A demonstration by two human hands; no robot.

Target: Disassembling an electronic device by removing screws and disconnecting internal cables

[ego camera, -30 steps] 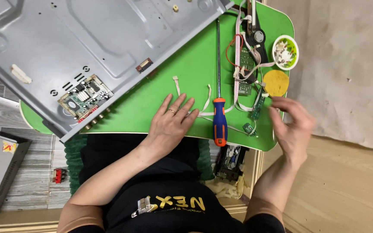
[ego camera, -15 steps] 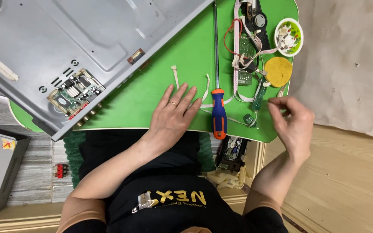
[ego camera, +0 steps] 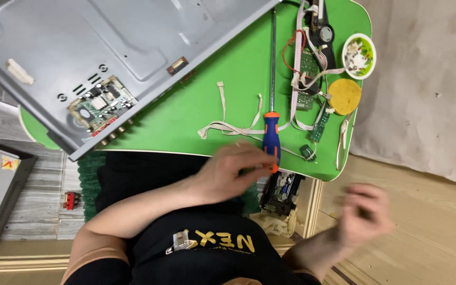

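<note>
- The left hand (ego camera: 228,171) is hovering at the near edge of the green tabletop (ego camera: 228,79), its fingers (ego camera: 254,158) loosely curled and touching the blue-and-orange handle of the screwdriver (ego camera: 271,138) — a firm hold cannot be told.
- The right hand (ego camera: 365,214) is blurring off the tabletop over the wooden floor, fingers half curled — whether it is holding anything cannot be told.
- The screwdriver is lying on the tabletop among white ribbon cables (ego camera: 222,126), beside the grey metal case (ego camera: 106,53).
</note>
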